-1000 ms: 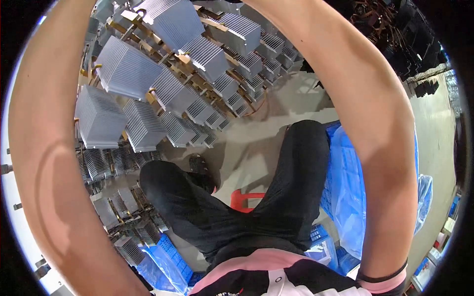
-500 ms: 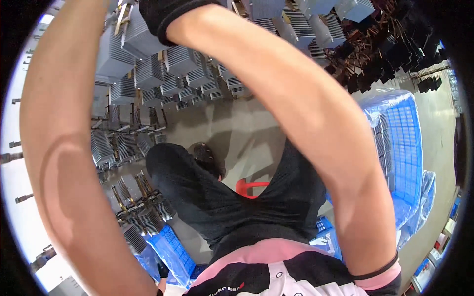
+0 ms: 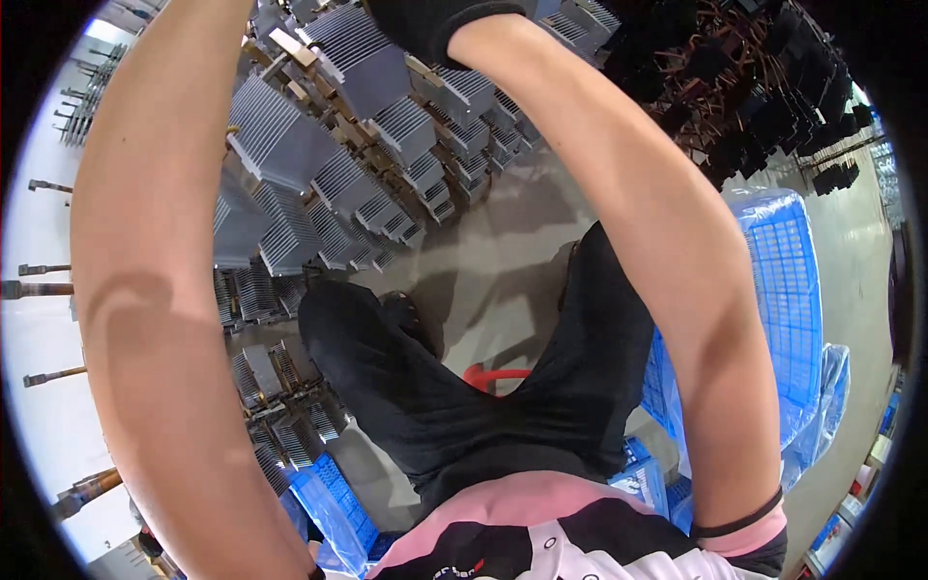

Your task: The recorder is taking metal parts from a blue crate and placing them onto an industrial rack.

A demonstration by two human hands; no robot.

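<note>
Can see R hand (image 3: 418,24) at top edge, black-gloved, w/ fingers out of frame or lost in dark, so can't tell R grip (released, clenched or grasping sth); can't see L hand at all, only L forearm (image 3: 145,242) running up past top edge, so can't call L grip either. Nearest R hand, find grey finned heat sink (image 3: 375,77), upper-left of img centre, just lower-left of glove in this view; can't confirm contact. See more finned blocks (image 3: 280,126) in rows around it, w/ tan pieces (image 3: 293,45) betw, plus blue crate (image 3: 788,280) beyond R forearm (image 3: 638,184). Re handling: expect stiff metal, prob moderate wt for its bulk given air gaps betw fins (image 3: 338,34), w/ thin fins easy to bend, poss sharp edges, smooth faces maybe slippery under glove. Take hold by broad flat sides, or solid base if reachable, w/ even pressure; avoid pinching fin tips or knocking neighbouring blocks
</note>
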